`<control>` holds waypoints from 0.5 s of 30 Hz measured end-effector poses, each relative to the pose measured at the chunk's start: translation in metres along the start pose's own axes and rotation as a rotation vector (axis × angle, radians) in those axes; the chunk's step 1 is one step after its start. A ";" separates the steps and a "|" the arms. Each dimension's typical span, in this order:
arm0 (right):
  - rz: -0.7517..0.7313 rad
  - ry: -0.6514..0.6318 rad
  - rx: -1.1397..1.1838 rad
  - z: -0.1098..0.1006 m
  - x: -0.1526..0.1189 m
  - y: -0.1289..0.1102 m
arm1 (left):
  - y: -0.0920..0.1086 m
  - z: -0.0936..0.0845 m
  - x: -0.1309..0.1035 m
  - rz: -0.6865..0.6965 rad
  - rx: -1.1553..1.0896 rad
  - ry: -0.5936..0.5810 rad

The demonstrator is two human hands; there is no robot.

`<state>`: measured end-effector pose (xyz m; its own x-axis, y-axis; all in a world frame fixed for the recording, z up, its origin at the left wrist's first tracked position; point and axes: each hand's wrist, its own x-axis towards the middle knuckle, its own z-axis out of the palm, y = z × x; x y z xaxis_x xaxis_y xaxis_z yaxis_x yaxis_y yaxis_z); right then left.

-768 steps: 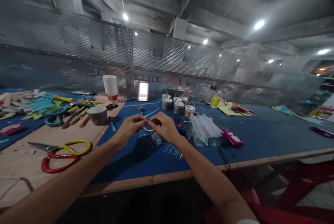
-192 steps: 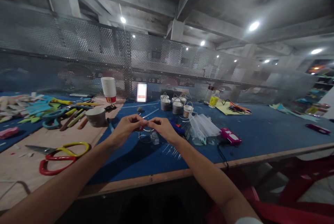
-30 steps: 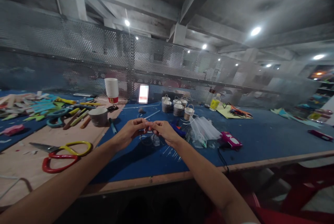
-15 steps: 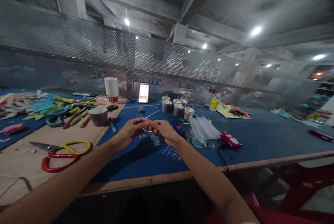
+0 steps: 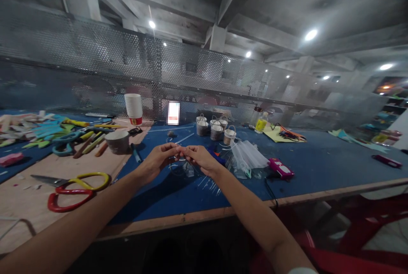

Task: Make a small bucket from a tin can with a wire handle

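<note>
Blue felt is covering the worktop (image 5: 318, 167) under my arms, and above its near edge I am bringing both hands together. My left hand (image 5: 158, 160) is pinching its fingertips (image 5: 174, 149) closed, and my right hand (image 5: 201, 158) is doing the same, thumb and forefinger meeting my left ones. Whatever I am nipping between them is too small and thin to make out; I am only seeing a pale thread-like bit (image 5: 179, 151) at the pinch, held above the middle of the worktop. Under my hands a clear plastic piece (image 5: 186, 170) is lying blurred, half hidden by my right wrist. Farther left, red and yellow scissors (image 5: 72, 186) are resting on the bare plywood. Toward the far edge, small handled buckets (image 5: 216, 129) are standing in a cluster, with a stack of paper cups (image 5: 134, 108) farther left.
</note>
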<state>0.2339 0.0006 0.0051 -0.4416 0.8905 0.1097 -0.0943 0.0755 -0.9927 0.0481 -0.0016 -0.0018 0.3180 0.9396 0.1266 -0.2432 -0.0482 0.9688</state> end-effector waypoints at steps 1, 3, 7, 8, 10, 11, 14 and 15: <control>-0.005 0.000 0.009 0.000 0.000 0.001 | 0.000 0.000 0.000 -0.012 -0.008 0.000; -0.012 -0.003 0.025 -0.001 0.001 0.003 | 0.000 0.000 -0.001 -0.021 -0.010 0.000; -0.027 -0.013 0.056 -0.001 0.003 0.007 | -0.003 -0.003 0.001 0.006 0.024 -0.002; -0.023 -0.010 0.063 -0.001 0.004 0.008 | -0.003 -0.003 0.002 0.008 0.039 0.000; -0.007 0.002 0.079 -0.001 0.005 0.008 | -0.001 -0.003 0.002 0.064 0.101 0.036; 0.004 0.008 0.089 -0.002 0.005 0.008 | 0.001 -0.002 0.002 0.127 0.161 0.060; 0.047 -0.008 0.137 -0.003 0.006 0.007 | 0.010 0.000 -0.002 0.385 0.430 0.083; 0.064 -0.025 0.157 -0.004 0.006 0.007 | 0.014 0.001 -0.004 0.442 0.517 0.068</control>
<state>0.2339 0.0077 -0.0015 -0.4727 0.8798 0.0494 -0.2029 -0.0542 -0.9777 0.0443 -0.0058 0.0110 0.2274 0.8127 0.5365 0.1370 -0.5721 0.8086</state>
